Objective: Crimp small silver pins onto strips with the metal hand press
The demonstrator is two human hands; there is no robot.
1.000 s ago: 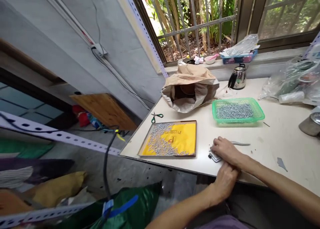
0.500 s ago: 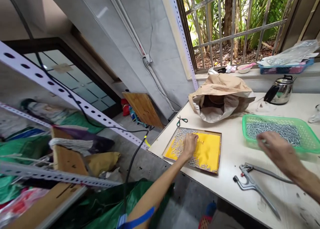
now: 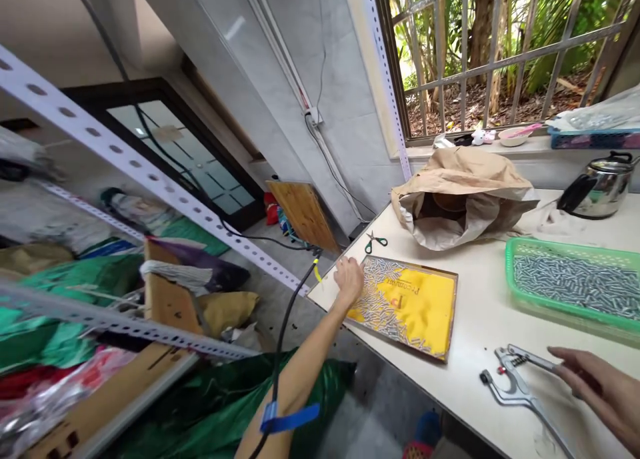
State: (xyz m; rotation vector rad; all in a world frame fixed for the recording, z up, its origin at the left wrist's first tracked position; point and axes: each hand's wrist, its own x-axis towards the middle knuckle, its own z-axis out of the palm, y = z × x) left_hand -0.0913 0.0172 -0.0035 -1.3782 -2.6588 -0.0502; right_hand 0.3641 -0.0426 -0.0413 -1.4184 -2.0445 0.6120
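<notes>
My left hand [image 3: 349, 279] is at the left edge of a shallow tray [image 3: 456, 312], its fingers curled; what is in them, if anything, is hidden. The tray has a yellow printed lining [image 3: 425, 299], and small silver metal pins [image 3: 383, 305] lie scattered mostly over its left half. My right hand [image 3: 597, 385] is at the upper handle of a pair of grey metal press pliers [image 3: 520, 379], fingers apart on either side of that handle. The pliers lie on the white table, and the end of one handle is covered by the hand.
A green plastic basket [image 3: 510, 272] full of similar pins stands on the right of the table [image 3: 470, 399]. Behind are an open brown paper bag [image 3: 465, 192] and a metal kettle [image 3: 600, 185]. Green-handled scissors [image 3: 375, 241] lie beyond the tray. A black cable [image 3: 283, 345] hangs by my left arm.
My left hand has moved from over the middle of the tray to its left edge. My right hand has come down from the green basket to the pliers. The view has shifted left.
</notes>
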